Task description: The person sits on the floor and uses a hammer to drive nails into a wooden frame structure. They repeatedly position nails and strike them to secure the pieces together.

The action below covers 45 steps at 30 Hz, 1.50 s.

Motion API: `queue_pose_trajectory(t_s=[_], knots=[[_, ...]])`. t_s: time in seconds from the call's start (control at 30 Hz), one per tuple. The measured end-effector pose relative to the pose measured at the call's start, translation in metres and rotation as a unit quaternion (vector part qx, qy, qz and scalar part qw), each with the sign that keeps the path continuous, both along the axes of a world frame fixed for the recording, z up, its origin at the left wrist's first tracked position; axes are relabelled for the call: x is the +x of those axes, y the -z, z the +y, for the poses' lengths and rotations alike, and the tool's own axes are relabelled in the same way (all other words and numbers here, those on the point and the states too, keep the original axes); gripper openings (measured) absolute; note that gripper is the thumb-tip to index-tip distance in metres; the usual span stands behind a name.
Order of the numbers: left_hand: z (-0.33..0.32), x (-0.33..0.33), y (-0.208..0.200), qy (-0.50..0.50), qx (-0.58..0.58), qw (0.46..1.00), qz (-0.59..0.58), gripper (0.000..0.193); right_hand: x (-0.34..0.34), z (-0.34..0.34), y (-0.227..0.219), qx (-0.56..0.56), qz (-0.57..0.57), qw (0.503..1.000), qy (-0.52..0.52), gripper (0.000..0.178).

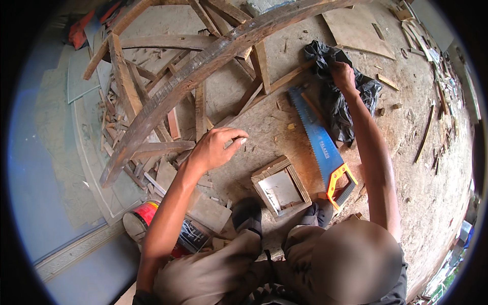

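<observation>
My right hand [342,76], at two o'clock, is closed on a crumpled black plastic bag [341,119]. Nearer the middle, toward nine, my left hand [213,147] is half curled, thumb close to forefinger; something small and whitish shows at the tips, but I can't tell whether I'm gripping it. The blue saw [321,147] lies at three o'clock beside the bag, a wooden box [300,184] at five, a timber frame [188,76] at eleven.
</observation>
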<state>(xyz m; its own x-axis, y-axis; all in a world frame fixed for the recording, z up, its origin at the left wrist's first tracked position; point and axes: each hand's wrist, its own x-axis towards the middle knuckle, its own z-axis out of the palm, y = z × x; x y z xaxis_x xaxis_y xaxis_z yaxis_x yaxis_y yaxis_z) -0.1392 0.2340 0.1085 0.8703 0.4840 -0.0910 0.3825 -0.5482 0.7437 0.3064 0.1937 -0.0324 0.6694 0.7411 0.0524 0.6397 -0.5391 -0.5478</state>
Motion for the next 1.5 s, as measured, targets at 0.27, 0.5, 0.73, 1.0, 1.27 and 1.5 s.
queue_pose_trajectory(t_s=[0.27, 0.5, 0.73, 1.0, 1.27, 1.5], knots=[[-0.005, 0.009, 0.001, 0.009, 0.017, 1.0, -0.009, 0.018, 0.001, -0.006, 0.007, 0.087, -0.107, 0.99, -0.041, 0.019], [-0.008, 0.018, 0.001, 0.017, 0.018, 0.999, -0.023, 0.018, 0.01, -0.007, 0.016, 0.107, -0.082, 0.991, 0.006, 0.023], [-0.012, 0.019, 0.002, 0.008, 0.002, 1.0, -0.013, 0.017, 0.007, -0.008, 0.002, 0.154, 0.018, 0.988, 0.026, 0.034], [-0.016, 0.043, -0.006, -0.103, -0.026, 0.985, -0.135, 0.016, -0.036, -0.035, -0.058, 0.279, 0.294, 0.914, 0.02, 0.036], [-0.029, 0.078, -0.017, -0.151, -0.21, 0.914, -0.311, 0.025, -0.216, -0.081, -0.152, 0.203, 0.766, 0.609, -0.042, 0.019], [-0.049, 0.079, -0.019, -0.135, -0.237, 0.881, -0.386, 0.018, -0.238, -0.101, -0.172, 0.225, 0.789, 0.569, -0.062, 0.019]])
